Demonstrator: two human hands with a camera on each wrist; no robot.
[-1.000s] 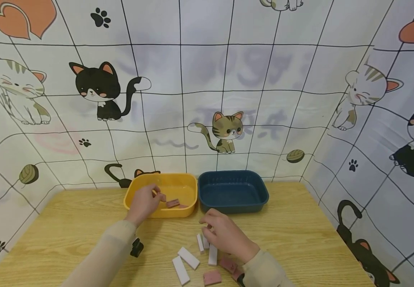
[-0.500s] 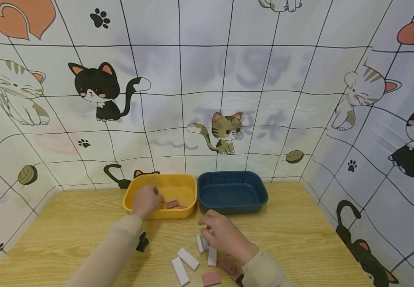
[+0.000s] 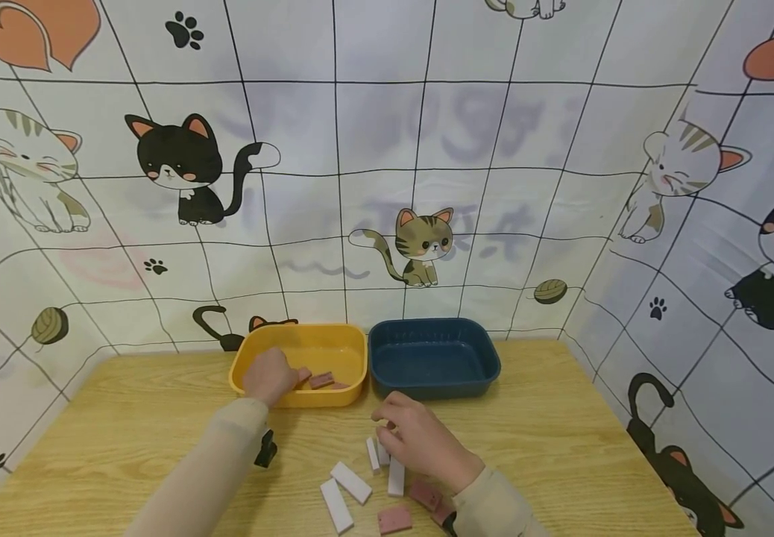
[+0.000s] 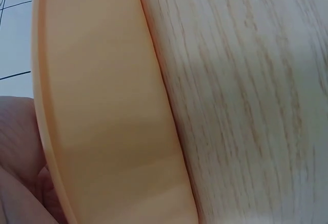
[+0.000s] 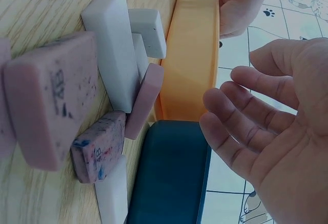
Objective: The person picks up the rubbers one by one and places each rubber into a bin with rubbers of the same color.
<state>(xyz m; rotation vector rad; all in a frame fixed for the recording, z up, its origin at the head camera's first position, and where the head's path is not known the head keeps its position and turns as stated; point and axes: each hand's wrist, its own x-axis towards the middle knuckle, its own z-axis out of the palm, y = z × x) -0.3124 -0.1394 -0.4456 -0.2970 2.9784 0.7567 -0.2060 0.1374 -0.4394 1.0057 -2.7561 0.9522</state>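
My left hand (image 3: 270, 377) is down inside the yellow bin (image 3: 353, 350), beside several pink erasers (image 3: 322, 380). Its fingers are hidden in the head view. In the left wrist view the yellow wall (image 4: 107, 101) covers most of that hand (image 4: 18, 137). Above the table, my right hand (image 3: 427, 440) hovers over a loose group of white blocks (image 3: 397, 477) and pink erasers. Its fingers (image 5: 241, 116) are loosely bent with nothing between them, as the right wrist view shows. One pink eraser (image 5: 97, 147) there has "4B" printing and coloured smudges.
A dark blue bin (image 3: 434, 358) stands right of the yellow one, close against it. Two white blocks (image 3: 337, 506) and a pink eraser (image 3: 395, 520) lie near the front of the wooden table (image 3: 561, 447). A cat-print cloth (image 3: 494, 186) hangs behind and at the sides.
My left hand has turned and sunk lower into the yellow bin; a pink eraser that was at its fingertips now shows just beyond the hand. My right hand has stayed put.
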